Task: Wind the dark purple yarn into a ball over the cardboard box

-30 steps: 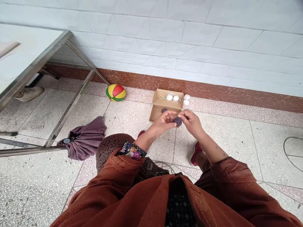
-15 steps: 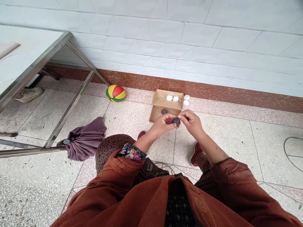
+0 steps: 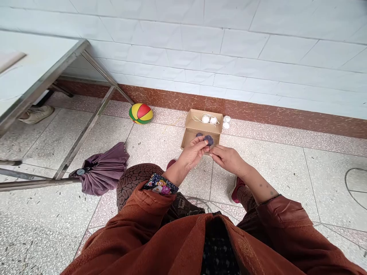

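Note:
My left hand [image 3: 194, 153] pinches a small dark purple-grey ball of yarn [image 3: 208, 140] between thumb and fingers. Close beside it, my right hand [image 3: 228, 158] has its thumb and fingers pressed together on a strand of yarn [image 3: 210, 148] just below the ball. Beyond both hands an open cardboard box [image 3: 188, 134] lies on the floor. A second dark ball of yarn [image 3: 199, 135] rests in its near part, partly hidden by my left hand. White balls of yarn [image 3: 205, 118] with loose strands sit in the lid part.
More white yarn balls [image 3: 226, 123] lie right of the box. A colourful ball [image 3: 141, 114] stands by the wall at the left. A folded purple umbrella [image 3: 104, 168] leans near a metal-framed table [image 3: 71, 53]. Under the table a person's shoe [image 3: 37, 114] shows. A cable [image 3: 347, 183] loops at the right.
My right hand has moved down and toward me, from above the yarn ball's right side to below it. The ball in my left hand has turned and risen slightly.

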A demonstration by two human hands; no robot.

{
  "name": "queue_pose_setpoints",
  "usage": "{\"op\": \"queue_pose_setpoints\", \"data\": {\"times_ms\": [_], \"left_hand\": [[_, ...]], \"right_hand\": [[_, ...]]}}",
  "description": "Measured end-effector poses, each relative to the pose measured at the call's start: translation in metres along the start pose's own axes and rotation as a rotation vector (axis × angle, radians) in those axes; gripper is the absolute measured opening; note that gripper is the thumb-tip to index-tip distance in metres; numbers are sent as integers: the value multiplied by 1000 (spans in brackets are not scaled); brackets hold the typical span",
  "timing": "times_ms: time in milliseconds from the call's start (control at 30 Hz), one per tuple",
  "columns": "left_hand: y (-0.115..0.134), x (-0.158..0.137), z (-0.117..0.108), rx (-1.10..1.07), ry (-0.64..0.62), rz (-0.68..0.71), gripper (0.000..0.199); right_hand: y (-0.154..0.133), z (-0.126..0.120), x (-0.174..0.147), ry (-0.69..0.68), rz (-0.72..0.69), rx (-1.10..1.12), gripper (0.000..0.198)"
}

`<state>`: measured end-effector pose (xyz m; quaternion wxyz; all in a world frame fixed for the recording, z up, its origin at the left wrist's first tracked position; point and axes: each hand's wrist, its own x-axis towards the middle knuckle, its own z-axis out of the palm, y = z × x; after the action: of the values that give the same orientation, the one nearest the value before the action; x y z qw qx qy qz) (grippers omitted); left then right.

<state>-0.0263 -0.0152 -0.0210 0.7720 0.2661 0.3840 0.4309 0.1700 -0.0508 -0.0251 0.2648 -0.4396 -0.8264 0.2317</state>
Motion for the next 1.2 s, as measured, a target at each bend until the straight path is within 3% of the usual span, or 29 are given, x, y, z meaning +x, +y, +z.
{"op": "queue_pose_setpoints", "data": {"times_ms": [100, 233, 433, 567, 667, 767, 833, 933, 1033, 1100, 1200], "left_hand": [[-1, -1, 0, 154, 32, 19, 40], [1, -6, 3, 300, -95, 15, 36], [5, -11, 4, 168, -254, -90, 38], [3, -6, 1, 22, -110, -54, 38], [2, 0, -1, 29, 1, 18, 41], [1, 2, 0, 153, 50, 96, 46], [1, 1, 2, 244, 8, 112, 46], [1, -5, 5, 320, -155, 27, 42], [0, -8, 6, 235, -246, -34, 41], [0, -7, 6, 122, -215, -2, 42], [0, -2, 7, 52, -109, 66, 42]], "right_hand": [[-4, -7, 1, 55, -33, 32, 24], [-1, -13, 5, 201, 73, 61, 25], [10, -2, 8, 370, 203, 80, 23], [7, 11, 5, 251, 247, 70, 19], [-3, 12, 1, 89, 120, 88, 17], [-11, 1, 2, 65, 11, 160, 19], [-11, -8, 4, 149, 20, 177, 20], [-3, -15, 9, 300, 96, 157, 21], [6, -9, 9, 380, 184, 147, 23], [6, -2, 6, 353, 204, 143, 23], [0, 5, -2, 212, 118, 120, 20]]}}
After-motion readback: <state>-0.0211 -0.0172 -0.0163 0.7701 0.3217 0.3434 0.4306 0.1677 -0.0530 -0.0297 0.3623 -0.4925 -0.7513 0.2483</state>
